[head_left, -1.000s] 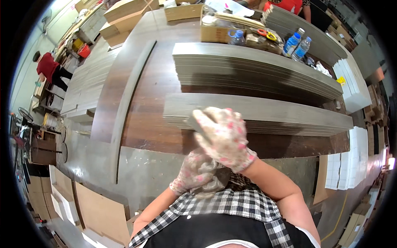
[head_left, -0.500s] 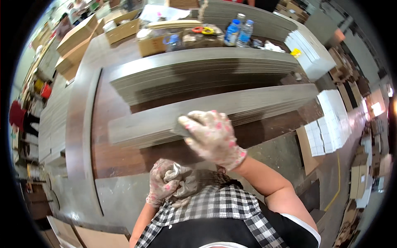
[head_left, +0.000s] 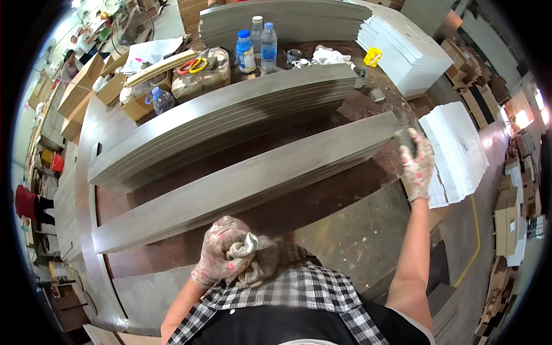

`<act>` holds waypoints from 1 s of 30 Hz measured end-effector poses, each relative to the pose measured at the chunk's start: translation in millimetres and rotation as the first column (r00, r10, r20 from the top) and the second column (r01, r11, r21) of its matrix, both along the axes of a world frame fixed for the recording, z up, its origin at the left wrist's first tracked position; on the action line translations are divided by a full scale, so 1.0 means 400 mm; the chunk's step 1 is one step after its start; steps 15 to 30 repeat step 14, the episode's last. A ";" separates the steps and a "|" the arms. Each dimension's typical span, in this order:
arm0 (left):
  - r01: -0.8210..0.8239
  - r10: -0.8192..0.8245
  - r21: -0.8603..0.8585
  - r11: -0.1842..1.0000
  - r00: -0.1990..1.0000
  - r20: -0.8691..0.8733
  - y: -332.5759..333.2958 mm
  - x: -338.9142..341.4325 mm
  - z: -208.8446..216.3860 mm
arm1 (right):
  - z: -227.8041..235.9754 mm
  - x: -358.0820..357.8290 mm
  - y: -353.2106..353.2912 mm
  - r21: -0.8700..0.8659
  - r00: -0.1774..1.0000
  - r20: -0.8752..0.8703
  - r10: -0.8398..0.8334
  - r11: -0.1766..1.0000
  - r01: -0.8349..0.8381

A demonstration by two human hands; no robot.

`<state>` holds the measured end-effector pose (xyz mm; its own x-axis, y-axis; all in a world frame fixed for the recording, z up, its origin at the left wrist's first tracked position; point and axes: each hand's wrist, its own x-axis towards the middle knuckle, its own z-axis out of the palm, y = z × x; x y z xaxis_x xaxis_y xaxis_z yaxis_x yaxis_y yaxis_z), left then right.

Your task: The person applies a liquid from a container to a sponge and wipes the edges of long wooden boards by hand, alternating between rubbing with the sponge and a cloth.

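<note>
My right hand, in a stained white glove with pink spots, grips a small dark grey block at the right end of the nearer stack of long grey boards. Whether the block touches the boards I cannot tell. My left hand, gloved alike, is closed round a crumpled grey cloth close to my checked apron. Behind the nearer stack lies a second stack of long boards, both on a brown tabletop.
Bottles, scissors and a blue-capped jug stand along the far side. White stacked panels stand at the right, near a yellow holder. At far left is a person in red.
My right hand has moved right with the block, from the middle of the nearer stack to its right end. My left hand keeps the cloth near my apron. The view has shifted.
</note>
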<state>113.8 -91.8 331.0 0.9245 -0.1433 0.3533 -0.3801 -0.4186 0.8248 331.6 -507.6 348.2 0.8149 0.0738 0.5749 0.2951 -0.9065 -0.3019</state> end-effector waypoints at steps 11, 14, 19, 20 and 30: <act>-0.625 0.379 0.402 0.669 0.752 0.539 0.082 0.069 0.135 | 0.056 -0.123 0.567 0.886 0.638 0.227 0.736 0.116 -0.450; -0.574 0.443 0.447 0.686 0.817 0.369 0.125 0.030 0.060 | -0.008 -0.151 0.749 0.935 0.528 0.100 0.843 0.102 -0.340; -0.574 0.443 0.447 0.686 0.817 0.369 0.125 0.030 0.060 | -0.008 -0.151 0.749 0.935 0.528 0.100 0.843 0.102 -0.340; -0.574 0.443 0.447 0.686 0.817 0.369 0.125 0.030 0.060 | -0.008 -0.151 0.749 0.935 0.528 0.100 0.843 0.102 -0.340; -0.574 0.443 0.447 0.686 0.817 0.369 0.125 0.030 0.060 | -0.008 -0.151 0.749 0.935 0.528 0.100 0.843 0.102 -0.340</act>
